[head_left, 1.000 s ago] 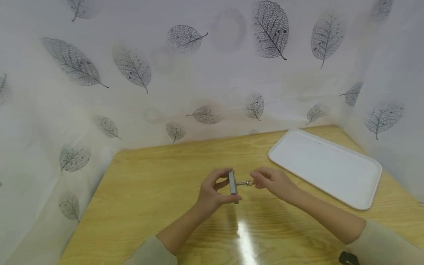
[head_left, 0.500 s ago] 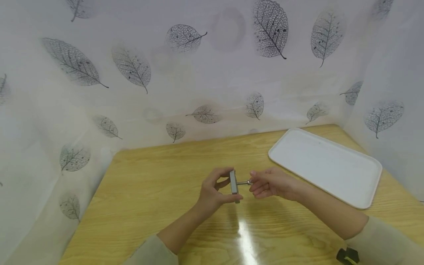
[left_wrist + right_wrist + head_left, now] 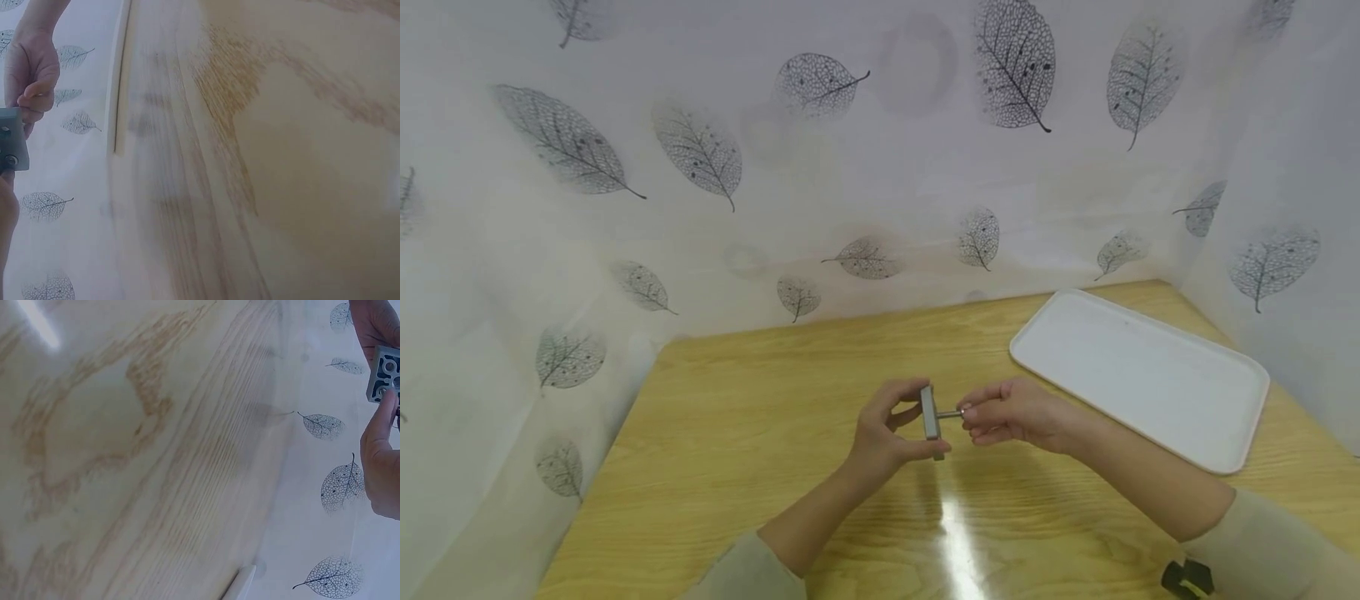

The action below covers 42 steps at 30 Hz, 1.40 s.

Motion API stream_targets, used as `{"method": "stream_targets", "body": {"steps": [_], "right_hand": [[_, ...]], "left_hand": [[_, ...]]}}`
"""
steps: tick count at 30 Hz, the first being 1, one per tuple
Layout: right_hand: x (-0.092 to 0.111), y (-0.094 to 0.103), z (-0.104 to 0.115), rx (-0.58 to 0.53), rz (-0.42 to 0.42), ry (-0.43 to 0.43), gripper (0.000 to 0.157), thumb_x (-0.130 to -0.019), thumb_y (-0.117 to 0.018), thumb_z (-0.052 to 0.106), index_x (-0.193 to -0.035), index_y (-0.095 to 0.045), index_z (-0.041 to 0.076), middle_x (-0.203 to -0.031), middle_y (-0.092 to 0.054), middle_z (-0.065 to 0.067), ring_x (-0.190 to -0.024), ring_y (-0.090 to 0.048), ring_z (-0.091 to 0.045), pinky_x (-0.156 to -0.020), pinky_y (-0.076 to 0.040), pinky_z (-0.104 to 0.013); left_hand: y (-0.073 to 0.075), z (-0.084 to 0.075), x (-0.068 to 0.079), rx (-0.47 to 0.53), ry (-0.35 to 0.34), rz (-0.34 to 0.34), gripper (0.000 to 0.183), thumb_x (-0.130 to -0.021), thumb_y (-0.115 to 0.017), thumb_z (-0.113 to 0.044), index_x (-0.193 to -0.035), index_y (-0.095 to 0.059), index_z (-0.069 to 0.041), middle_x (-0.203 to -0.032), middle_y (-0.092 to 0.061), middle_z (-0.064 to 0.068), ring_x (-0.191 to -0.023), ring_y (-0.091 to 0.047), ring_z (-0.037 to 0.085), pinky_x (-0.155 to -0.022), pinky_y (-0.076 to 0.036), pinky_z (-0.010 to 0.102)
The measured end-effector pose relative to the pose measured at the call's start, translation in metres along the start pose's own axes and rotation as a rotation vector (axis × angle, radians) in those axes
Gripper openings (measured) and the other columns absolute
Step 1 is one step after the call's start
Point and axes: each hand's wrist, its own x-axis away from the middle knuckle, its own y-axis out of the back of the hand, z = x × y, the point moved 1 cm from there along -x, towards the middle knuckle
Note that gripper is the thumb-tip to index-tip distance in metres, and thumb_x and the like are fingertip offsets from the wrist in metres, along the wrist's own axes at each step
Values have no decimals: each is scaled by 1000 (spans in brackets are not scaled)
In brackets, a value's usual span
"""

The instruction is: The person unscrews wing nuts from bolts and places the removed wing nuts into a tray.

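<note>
My left hand (image 3: 877, 429) grips a narrow grey metal block (image 3: 929, 413) between thumb and fingers, above the table. A thin metal rod (image 3: 950, 414) sticks out of the block's right face. At the rod's outer end, my right hand (image 3: 1017, 413) pinches it with thumb and fingertips, hiding that end. Round holes and dark recesses show on the face of the block (image 3: 384, 374) in the right wrist view, where the right thumb (image 3: 382, 419) is close to it. In the left wrist view the block (image 3: 14, 140) is partly cut off by the frame edge.
A white rectangular tray (image 3: 1138, 375) lies at the table's back right. The wood-grain table (image 3: 760, 400) meets a pale leaf-patterned sheet (image 3: 865, 167) at the back and sides. A small black object (image 3: 1187, 578) is by the right sleeve.
My right hand's fingers have turned and closed round the rod's end, which showed one second ago. The left hand and block have hardly moved.
</note>
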Motion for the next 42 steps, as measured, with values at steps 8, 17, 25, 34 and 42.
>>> {"method": "stream_targets", "body": {"steps": [8,17,25,34,42], "right_hand": [[2,-1,0,259,-51,153,35,-85,-66,4,-112,-55,-15,-90,-69,-15,-82,-68,-27,-79,-62,-41],[6,-7,-1,509,-144,356,25,-83,-71,7,-103,-65,-8,-89,-70,-17,-77,-68,-15,-71,-63,-29],[3,-8,-5,827,-214,836,19,-75,-75,-2,-93,-72,3,-86,-73,-5,-75,-67,-9,-66,-60,-19],[-3,-10,-7,1175,-289,1435,30,-97,-54,26,-88,-73,4,-84,-73,-7,-71,-69,-18,-64,-61,-20],[-7,-11,-10,1248,-349,1582,28,-93,-62,27,-92,-72,1,-90,-72,-11,-79,-70,-24,-70,-62,-30]], "left_hand": [[0,0,1,19,15,-6,71,-62,-81,11,-125,-49,5,-117,-50,28,-108,-54,16,-98,-52,33],[1,-1,2,31,47,-2,71,-65,-81,7,-128,-48,1,-120,-50,24,-110,-53,19,-99,-51,33],[2,-3,1,43,31,-2,68,-68,-81,2,-127,-48,3,-120,-49,28,-110,-53,17,-99,-51,34],[3,-3,1,73,52,-8,68,-71,-82,-10,-128,-47,3,-122,-50,25,-110,-53,17,-100,-51,34],[6,-2,2,58,43,-10,69,-69,-81,0,-128,-47,4,-122,-49,26,-110,-53,15,-99,-51,36]]}}
